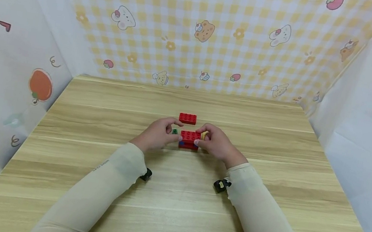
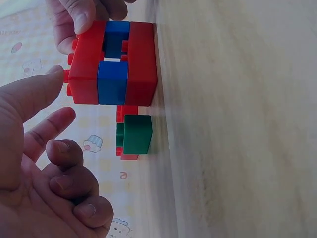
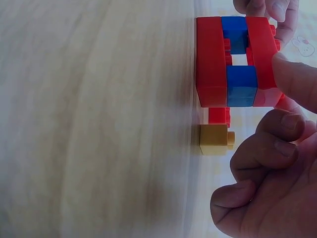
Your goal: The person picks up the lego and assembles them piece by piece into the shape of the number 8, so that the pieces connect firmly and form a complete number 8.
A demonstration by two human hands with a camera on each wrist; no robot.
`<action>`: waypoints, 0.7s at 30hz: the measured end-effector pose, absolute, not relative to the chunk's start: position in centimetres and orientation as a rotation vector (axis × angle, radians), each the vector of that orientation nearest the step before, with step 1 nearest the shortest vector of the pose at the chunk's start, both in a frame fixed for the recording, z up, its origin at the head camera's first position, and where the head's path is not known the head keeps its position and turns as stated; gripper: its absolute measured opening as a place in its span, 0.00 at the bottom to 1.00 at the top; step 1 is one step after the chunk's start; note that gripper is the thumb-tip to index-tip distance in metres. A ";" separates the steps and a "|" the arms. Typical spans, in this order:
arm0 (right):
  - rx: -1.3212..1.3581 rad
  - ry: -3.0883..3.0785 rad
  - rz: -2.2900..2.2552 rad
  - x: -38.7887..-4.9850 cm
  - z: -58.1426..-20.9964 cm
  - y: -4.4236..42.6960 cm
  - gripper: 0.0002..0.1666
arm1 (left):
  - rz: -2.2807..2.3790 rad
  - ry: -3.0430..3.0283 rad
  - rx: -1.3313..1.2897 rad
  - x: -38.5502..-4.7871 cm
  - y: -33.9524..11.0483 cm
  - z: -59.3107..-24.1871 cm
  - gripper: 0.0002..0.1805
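On the table stands a stack: a lower red brick (image 3: 210,64), two blue bricks (image 2: 112,83) with a gap between them, and an upper red brick (image 1: 190,136) across the top. My right hand (image 1: 217,144) pinches the right end of the upper red brick, thumb in front and index finger behind. At the left end is my left hand (image 1: 159,134); its thumb tip lies at the brick's edge, seemingly touching. The left index finger reaches past the stack, apart from it, and the other left fingers curl loosely around nothing.
Behind the stack lies another red brick (image 1: 187,118). A small green brick (image 2: 137,135) sits behind its left end and a small yellow brick (image 3: 214,140) behind its right. A patterned cloth (image 1: 217,52) hangs beyond the wooden table's (image 1: 170,218) back edge.
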State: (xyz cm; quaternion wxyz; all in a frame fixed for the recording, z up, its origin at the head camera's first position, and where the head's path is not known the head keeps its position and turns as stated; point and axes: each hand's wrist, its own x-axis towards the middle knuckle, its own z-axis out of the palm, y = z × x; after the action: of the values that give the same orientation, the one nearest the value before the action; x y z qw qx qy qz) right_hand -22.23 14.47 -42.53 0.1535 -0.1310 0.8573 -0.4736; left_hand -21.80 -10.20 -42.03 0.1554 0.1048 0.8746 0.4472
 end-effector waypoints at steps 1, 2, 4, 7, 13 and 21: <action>-0.374 2.458 -1.358 -22.2 -42.5 14.5 0.16 | 1.284 2.507 0.305 -21.8 -10.3 -41.9 0.27; -0.374 2.459 -1.357 -22.2 -42.6 14.5 0.16 | 1.286 2.509 0.309 -21.8 -10.3 -41.9 0.27; -0.377 2.460 -1.356 -22.2 -42.5 14.5 0.16 | 1.286 2.516 0.308 -21.8 -10.4 -41.8 0.27; -0.383 2.458 -1.356 -22.2 -42.5 14.4 0.16 | 1.290 2.518 0.299 -21.8 -10.5 -41.7 0.28; -0.388 2.441 -1.365 -22.2 -42.3 14.4 0.15 | 1.302 2.519 0.290 -21.8 -10.7 -41.7 0.27; -0.391 2.465 -1.351 -22.3 -42.4 14.4 0.16 | 1.336 2.492 0.264 -22.0 -10.9 -41.9 0.26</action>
State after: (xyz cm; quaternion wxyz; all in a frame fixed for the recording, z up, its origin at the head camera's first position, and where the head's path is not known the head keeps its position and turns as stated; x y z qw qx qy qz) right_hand -22.25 14.41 -42.40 0.1511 -0.1362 0.8585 -0.4707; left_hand -21.96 -10.86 -41.85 0.1501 0.0919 0.8676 0.4652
